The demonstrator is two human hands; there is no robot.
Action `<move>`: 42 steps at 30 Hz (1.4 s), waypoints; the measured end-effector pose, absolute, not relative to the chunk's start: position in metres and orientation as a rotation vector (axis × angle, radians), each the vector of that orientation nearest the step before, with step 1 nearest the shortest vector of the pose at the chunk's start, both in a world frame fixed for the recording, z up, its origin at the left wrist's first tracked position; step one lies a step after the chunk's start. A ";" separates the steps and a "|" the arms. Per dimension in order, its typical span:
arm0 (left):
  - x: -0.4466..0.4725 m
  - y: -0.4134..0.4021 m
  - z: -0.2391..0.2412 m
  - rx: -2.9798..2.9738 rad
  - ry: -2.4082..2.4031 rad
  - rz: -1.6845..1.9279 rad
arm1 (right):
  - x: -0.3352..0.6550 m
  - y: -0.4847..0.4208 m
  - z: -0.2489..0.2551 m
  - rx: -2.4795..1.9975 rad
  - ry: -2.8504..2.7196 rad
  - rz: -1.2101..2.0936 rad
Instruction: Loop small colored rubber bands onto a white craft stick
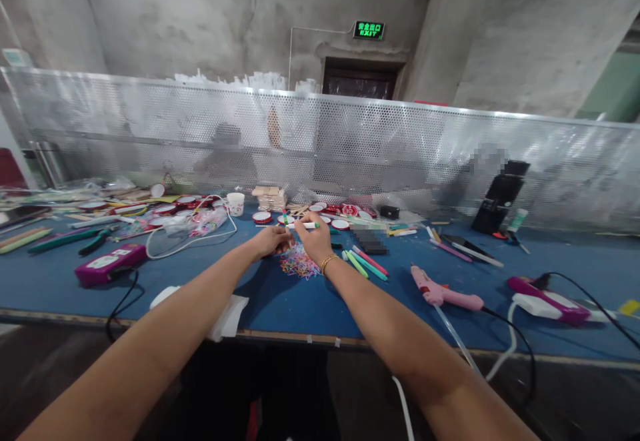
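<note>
My right hand (316, 244) is closed around a white marker (303, 225) with a green end, which lies nearly level and points left. Close beside it, my left hand (273, 241) pinches a thin upright stick (285, 218) with red and green bands. The marker's left end is at or very near the stick; whether they touch I cannot tell. Below both hands lies a loose pile of small multicoloured pieces (300, 264). Several coloured markers (369, 264), green, teal and pink-red, rest just right of my right wrist.
A pink glue gun (443, 294) lies to the right, near a purple power strip (555, 304) with cords. Another purple power strip (109, 266) is at left. Behind stand a paper cup (235, 205) and stacked wooden pieces (270, 198). A perforated metal screen (350, 147) borders the table's far side.
</note>
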State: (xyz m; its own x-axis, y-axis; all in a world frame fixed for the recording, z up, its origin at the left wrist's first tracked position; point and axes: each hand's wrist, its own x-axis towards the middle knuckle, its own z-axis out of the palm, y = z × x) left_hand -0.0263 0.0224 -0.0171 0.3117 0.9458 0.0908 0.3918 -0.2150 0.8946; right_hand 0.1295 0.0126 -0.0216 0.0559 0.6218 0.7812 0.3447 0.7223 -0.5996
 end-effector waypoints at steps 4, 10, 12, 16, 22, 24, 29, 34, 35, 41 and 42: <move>-0.025 0.019 -0.015 1.766 1.208 0.856 | 0.130 0.016 -0.022 -0.826 -1.556 0.241; -0.023 0.014 -0.009 1.710 1.247 0.896 | 0.134 0.018 -0.022 -0.848 -1.504 0.239; -0.023 0.014 -0.009 1.712 1.246 0.893 | 0.134 0.017 -0.021 -0.843 -1.492 0.261; -0.023 0.016 -0.011 1.739 1.235 0.876 | 0.133 0.015 -0.021 -0.809 -1.506 0.256; -0.023 0.016 -0.012 1.725 1.237 0.878 | 0.130 0.016 -0.023 -0.796 -1.528 0.249; -0.023 0.014 -0.011 1.726 1.231 0.879 | 0.130 0.016 -0.023 -0.796 -1.532 0.251; -0.023 0.014 -0.011 1.750 1.221 0.881 | 0.129 0.015 -0.023 -0.788 -1.549 0.249; -0.024 0.017 -0.013 1.735 1.233 0.874 | 0.130 0.018 -0.024 -0.819 -1.530 0.243; -0.024 0.017 -0.013 1.730 1.234 0.873 | 0.131 0.019 -0.024 -0.826 -1.519 0.240; -0.024 0.017 -0.012 1.728 1.247 0.869 | 0.132 0.019 -0.023 -0.813 -1.499 0.223; -0.024 0.018 -0.013 1.726 1.246 0.866 | 0.132 0.018 -0.023 -0.808 -1.501 0.221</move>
State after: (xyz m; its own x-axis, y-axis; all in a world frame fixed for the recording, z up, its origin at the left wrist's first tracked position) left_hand -0.0242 0.0175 -0.0127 0.2742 0.9594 0.0660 0.3965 -0.1753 0.9011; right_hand 0.1318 0.0182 -0.0232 0.1059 0.5984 0.7942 0.3442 0.7272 -0.5939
